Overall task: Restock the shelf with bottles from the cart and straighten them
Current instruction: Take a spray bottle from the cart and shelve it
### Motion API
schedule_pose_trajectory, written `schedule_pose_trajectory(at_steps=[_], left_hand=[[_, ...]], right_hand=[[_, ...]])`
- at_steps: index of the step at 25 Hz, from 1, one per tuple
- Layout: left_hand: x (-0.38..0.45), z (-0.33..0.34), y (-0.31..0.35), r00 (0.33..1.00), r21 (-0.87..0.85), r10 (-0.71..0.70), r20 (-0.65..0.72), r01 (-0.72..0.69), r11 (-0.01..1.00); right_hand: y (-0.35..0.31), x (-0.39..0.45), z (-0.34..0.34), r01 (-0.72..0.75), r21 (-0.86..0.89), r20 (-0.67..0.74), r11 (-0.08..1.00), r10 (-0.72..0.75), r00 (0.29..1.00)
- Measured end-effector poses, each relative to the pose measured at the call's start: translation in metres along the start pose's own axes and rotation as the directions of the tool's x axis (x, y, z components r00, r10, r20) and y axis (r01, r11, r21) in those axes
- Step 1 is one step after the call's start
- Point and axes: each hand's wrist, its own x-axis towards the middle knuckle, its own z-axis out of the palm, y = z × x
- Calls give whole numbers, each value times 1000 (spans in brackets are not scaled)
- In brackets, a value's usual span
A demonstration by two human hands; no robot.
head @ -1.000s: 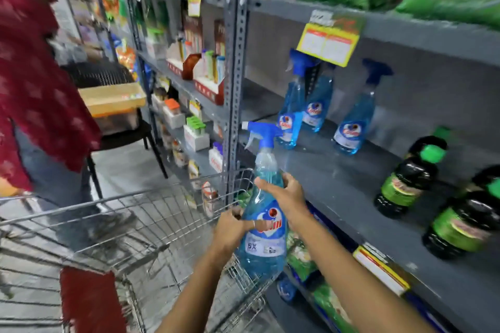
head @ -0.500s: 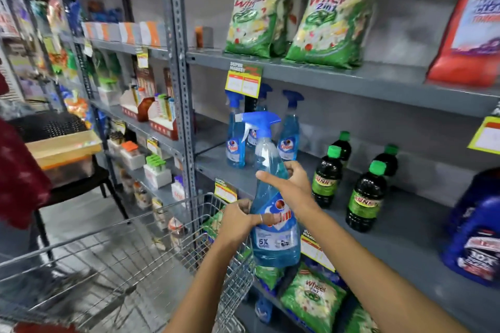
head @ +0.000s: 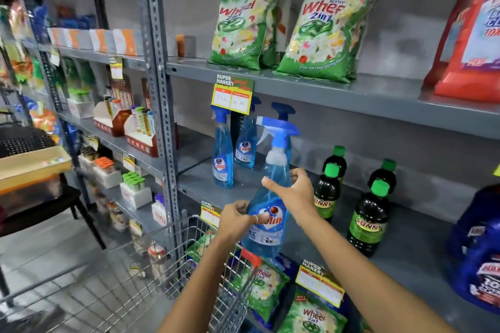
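A blue spray bottle (head: 266, 224) with a blue trigger head hangs upright in front of the grey middle shelf (head: 405, 257), held by both hands. My left hand (head: 235, 217) grips its lower body at the label. My right hand (head: 293, 193) wraps around its neck from the right. Three more blue spray bottles (head: 224, 151) stand at the shelf's back left, under a yellow price tag (head: 232, 96). The wire cart (head: 151, 273) sits below my arms, its near part out of frame.
Several dark bottles with green caps (head: 369, 220) stand on the shelf to the right of my hands, a large blue jug (head: 479, 246) beyond them. Green detergent bags (head: 243, 19) fill the upper shelf. A steel upright (head: 159, 116) stands left of the bay.
The bottle and both hands have risen from over the cart toward the shelf edge. The view has swung up and right, and the person in red has left the frame.
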Motion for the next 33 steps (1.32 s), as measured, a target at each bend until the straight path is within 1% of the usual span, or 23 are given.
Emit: schedule_pose_trajectory(at_steps=[4,8,13,16,21,23,24,25,26,27,28,29,30,31,33], left_hand=[[49,-5,-13,999,70,9,46,-12,997],[97,-9,-26,994,136,16,105,-31,990],[151,-12,-36,989,197,41,140,-68,978],[173,-11,-34,986,195,51,157,-81,977],[184,-12,-32,981,208,30,192,-70,976],[180,-16,-37,978,239,17,207,-67,969],[177,-20,-42,982,254,16,189,-65,965],[174,-24,-49,991,258,23,129,-56,965],[171,-29,-56,999,268,39,4,-39,963],[168,-34,-64,985,277,60,-159,-14,961],[167,-39,-69,948,282,79,-307,11,959],[167,-43,-72,910,281,92,-404,28,959],[169,-47,-73,886,274,99,-453,33,961],[172,-51,-71,878,257,99,-469,28,966],[182,-59,-68,890,243,107,-444,4,970]], right_hand=[[16,27,21,10,-135,-48,991,-17,999],[31,53,42,-25,-237,-98,971,2,995],[43,92,60,-43,-325,-130,945,0,992],[47,112,66,-12,-325,-155,946,-40,987],[55,122,72,-7,-271,-170,962,-41,985],[61,116,69,10,-182,-148,983,-37,988],[65,111,69,7,-115,-123,993,-21,992],[72,104,69,-14,-57,-93,998,9,996],[80,95,70,-52,-18,-65,998,51,997],[90,88,73,-95,2,-43,995,95,995],[99,81,77,-133,7,-25,991,134,991],[107,76,81,-163,8,-13,987,164,986],[114,72,85,-191,12,-6,982,191,982],[120,71,89,-217,20,-5,976,218,976],[130,69,95,-233,2,-37,973,233,972]])
